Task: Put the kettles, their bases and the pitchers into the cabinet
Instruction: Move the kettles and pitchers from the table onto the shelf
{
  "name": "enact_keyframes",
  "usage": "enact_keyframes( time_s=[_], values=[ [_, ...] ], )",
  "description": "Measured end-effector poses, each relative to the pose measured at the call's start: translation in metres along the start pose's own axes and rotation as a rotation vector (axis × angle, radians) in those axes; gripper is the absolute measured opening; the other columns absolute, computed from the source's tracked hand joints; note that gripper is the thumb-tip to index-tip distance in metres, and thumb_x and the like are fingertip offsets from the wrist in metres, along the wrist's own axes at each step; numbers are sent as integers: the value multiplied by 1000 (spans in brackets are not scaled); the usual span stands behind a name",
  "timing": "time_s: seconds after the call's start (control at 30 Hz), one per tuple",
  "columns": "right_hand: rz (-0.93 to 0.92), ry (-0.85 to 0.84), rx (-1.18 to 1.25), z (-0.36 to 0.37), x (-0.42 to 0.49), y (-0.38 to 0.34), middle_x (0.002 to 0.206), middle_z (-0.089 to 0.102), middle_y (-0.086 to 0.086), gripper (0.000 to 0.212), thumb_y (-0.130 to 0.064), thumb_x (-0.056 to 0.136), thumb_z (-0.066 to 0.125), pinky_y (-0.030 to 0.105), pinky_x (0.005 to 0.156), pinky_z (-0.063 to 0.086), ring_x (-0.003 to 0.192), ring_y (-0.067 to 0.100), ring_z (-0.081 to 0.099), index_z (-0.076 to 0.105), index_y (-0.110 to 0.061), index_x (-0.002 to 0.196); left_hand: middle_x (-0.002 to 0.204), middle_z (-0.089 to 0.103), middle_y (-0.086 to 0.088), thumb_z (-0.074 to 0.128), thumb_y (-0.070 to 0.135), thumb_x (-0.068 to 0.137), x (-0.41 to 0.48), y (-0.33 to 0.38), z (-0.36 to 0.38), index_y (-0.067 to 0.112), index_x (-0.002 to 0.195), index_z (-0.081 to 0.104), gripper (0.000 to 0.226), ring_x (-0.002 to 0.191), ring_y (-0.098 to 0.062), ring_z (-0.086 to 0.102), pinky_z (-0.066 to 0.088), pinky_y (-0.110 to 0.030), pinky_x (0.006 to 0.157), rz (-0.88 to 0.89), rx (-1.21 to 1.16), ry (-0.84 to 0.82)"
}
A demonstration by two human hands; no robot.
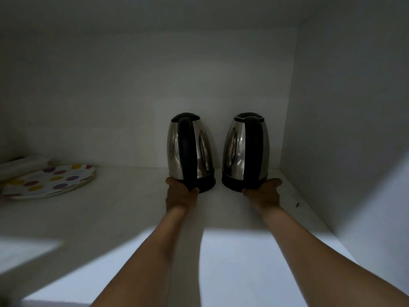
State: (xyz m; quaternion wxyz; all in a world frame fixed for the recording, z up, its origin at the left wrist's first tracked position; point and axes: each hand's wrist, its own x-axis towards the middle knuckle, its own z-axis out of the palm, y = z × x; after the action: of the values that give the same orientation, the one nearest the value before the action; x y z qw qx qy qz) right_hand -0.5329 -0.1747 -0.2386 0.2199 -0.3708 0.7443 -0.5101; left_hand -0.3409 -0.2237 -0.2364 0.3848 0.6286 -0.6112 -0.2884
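Two steel kettles with black handles and black lids stand upright side by side at the back of the white cabinet shelf, handles facing me. My left hand grips the black bottom rim of the left kettle. At the black bottom of the right kettle, my right hand holds on in the same way. Whether bases sit under the kettles cannot be told. No pitcher is in view.
A stack of polka-dot plates lies at the shelf's left, with something white behind it. The cabinet's right wall stands close to the right kettle. The back wall is just behind both kettles.
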Motion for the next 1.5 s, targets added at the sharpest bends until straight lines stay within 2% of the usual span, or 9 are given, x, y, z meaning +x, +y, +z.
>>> enact_keyframes(
  time_s=[0.13,0.23,0.33,0.47,0.6,0.8,1.1,1.3,1.5],
  values=[
    [-19,3,-86,-13,-43,-17,142,47,22,79,-22,91,66,35,86,46,121,40,55,15,-2,149,152,29,-23,55,33,96,-42,11,-17,3,145,26,64,141,-42,28,34,-53,111,164,313,25],
    [-116,48,-215,-20,-88,-38,145,40,23,74,-30,92,64,41,96,46,126,44,50,25,-5,149,160,12,-20,46,40,99,-80,14,-52,9,152,19,67,149,-39,9,22,-64,113,312,529,101],
    [-236,91,-265,-19,-146,-59,148,36,23,63,-35,93,61,44,102,41,131,44,44,35,-9,145,164,3,-16,41,45,100,-121,13,-101,13,153,17,67,151,-37,-2,11,-67,114,399,608,183],
    [-415,44,-356,-8,-228,-81,166,4,10,73,-45,98,50,52,114,30,147,41,20,15,-18,156,165,-6,-15,32,52,100,-176,-5,-166,15,157,5,73,151,-37,-9,3,-69,114,427,658,271],
    [-576,17,-354,21,-306,-109,167,1,5,77,-50,97,47,56,116,27,149,40,16,8,-23,158,165,-11,-14,31,56,98,-227,-37,-240,18,157,1,77,151,-37,-12,0,-69,114,382,708,384],
    [-829,-170,-290,99,-432,-161,167,-6,5,75,-52,97,44,58,115,25,148,42,17,6,-27,158,164,-15,-15,33,57,97,-298,-110,-381,17,158,-1,80,150,-38,-14,-1,-70,112,182,841,598],
    [-1129,-642,-165,226,-645,-212,167,-12,1,74,-54,98,40,61,118,15,152,38,6,2,-31,158,164,-18,-14,29,58,98,-428,-214,-556,17,157,-7,80,150,-39,-17,-5,-71,112,-300,992,836],
    [-1337,-941,-163,280,-765,-208,167,-12,1,74,-57,99,36,63,115,18,151,37,8,1,-31,158,163,-18,-16,25,60,99,-514,-273,-614,14,156,-10,82,149,-42,-17,-1,-73,111,-667,1000,945],
    [-1503,-1237,-184,306,-856,-178,167,-10,1,72,-55,99,38,63,113,18,151,36,9,5,-29,158,164,-15,-16,28,57,99,-592,-312,-620,13,157,-6,80,150,-42,-11,2,-72,112,-1005,933,1056]
  ],
)
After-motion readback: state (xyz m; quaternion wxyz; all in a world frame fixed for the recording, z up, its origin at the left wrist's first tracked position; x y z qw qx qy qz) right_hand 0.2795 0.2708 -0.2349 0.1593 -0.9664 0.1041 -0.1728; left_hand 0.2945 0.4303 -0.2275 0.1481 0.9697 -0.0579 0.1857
